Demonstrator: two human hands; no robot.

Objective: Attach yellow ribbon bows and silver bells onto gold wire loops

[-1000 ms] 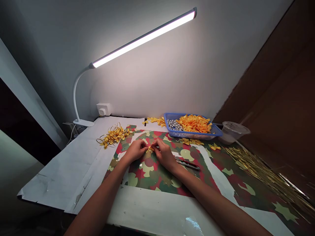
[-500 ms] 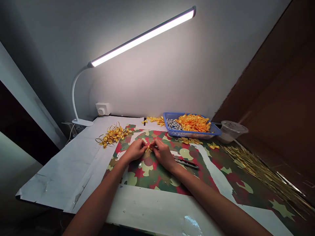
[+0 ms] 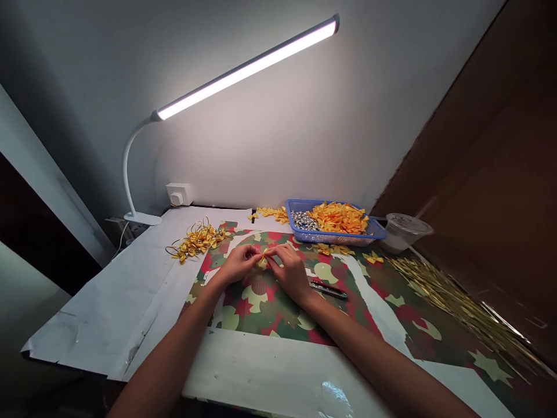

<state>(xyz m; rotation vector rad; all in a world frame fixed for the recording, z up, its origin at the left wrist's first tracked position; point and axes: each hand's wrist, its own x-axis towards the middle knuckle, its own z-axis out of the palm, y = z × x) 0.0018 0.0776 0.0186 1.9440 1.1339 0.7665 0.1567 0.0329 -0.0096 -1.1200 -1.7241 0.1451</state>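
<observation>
We pinched a small yellow ribbon bow (image 3: 261, 259) between our left hand (image 3: 236, 265) and right hand (image 3: 290, 274), both closed on it at frame centre, with a utility knife (image 3: 329, 289) just to the right.

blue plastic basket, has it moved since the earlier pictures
No, the blue plastic basket keeps its place relative to the wall socket; only the head camera's view shifted.

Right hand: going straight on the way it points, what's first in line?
The yellow bow, already at the fingertips of the right hand. The left hand lies just beyond it, pinching the same bow as far as this view shows.
</observation>
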